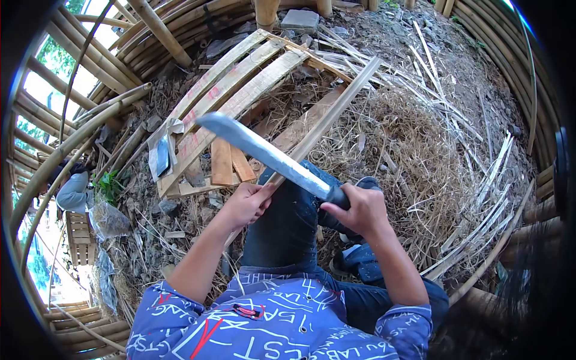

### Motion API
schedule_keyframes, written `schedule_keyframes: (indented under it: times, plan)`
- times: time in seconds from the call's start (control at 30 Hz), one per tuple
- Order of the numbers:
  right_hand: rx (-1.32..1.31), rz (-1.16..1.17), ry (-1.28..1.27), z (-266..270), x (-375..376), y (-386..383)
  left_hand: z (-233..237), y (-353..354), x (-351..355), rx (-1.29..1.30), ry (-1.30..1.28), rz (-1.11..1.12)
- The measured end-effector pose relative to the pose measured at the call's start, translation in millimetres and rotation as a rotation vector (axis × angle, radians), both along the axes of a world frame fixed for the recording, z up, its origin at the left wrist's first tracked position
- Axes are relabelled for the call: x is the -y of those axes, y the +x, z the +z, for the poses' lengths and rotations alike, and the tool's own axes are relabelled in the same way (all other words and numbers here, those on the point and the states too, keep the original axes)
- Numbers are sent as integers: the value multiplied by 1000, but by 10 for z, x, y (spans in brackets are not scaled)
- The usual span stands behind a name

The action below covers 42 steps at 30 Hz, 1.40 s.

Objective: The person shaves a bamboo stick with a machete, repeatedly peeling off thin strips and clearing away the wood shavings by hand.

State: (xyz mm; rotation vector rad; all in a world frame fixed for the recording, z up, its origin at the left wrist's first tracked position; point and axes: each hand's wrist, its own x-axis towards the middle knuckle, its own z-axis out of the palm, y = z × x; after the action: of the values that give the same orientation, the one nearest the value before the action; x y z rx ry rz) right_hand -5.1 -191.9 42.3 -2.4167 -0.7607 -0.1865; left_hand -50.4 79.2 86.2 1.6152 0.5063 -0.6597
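Note:
My right hand [360, 210] is closed round the dark handle of a machete [261, 150]. Its broad, slightly curved blade points up and to the left and crosses over a long bamboo strip [339, 111]. My left hand [247, 206] grips the strip near its lower end, with the thumb along it. From there the strip slants up and to the right, past my bent knee [282, 222], toward the wooden slats at the back. A thin end shows below my left hand.
A slatted wooden pallet [207, 105] lies ahead, with a phone [163, 156] on its left corner. Dry shavings [414, 162] cover the ground to the right, beside split strips [480, 222]. Bamboo poles [159, 30] form the surrounding walls. Another person [75, 191] sits at far left.

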Motion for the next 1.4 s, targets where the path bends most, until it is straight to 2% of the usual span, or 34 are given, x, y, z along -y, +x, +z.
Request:
schedule_keyframes:
  times: [0.1,0.2,0.33,0.57,0.63,0.73,0.8,0.93,1.0,1.07,1.13,1.2,1.27,1.3,1.33,1.4]
  plan:
    - [57,-7,-42,-23,141,118,-16,-36,31,68,22,-18]
    - [56,-7,-119,-5,213,172,10,-14,10,25,11,-42]
    - [27,-63,-93,-32,340,230,3,-42,20,51,-5,-11]
    - [164,-103,-157,-2,518,307,-13,-42,-25,19,-24,-33]
    - [73,-254,-151,-19,774,385,-24,-68,-70,-4,-85,-16]
    - [-95,-617,-104,-89,1391,549,-64,-99,-78,4,-79,-16]
    - [-62,-726,-79,-46,1658,555,-93,-35,-73,2,-87,-13]
    - [-89,-761,-42,-59,1676,443,-71,-11,-50,-17,-78,-23]
    - [-81,-632,116,-128,1397,368,-42,-10,-24,-17,-48,-25]
    - [-159,-450,220,48,969,264,-10,-12,-6,-13,-11,-28]
    - [-6,-262,248,59,552,205,17,-29,17,-18,-13,-14]
    - [41,-107,190,171,208,128,-27,-48,27,2,-6,-18]
    - [43,-22,0,175,-42,80,-23,-57,41,18,36,12]
    - [32,-20,-12,164,-153,70,64,-78,138,123,205,-27]
    - [32,-23,2,160,-174,85,20,-111,145,123,219,-30]
    - [37,-10,-84,153,-151,188,-115,-161,116,298,308,-11]
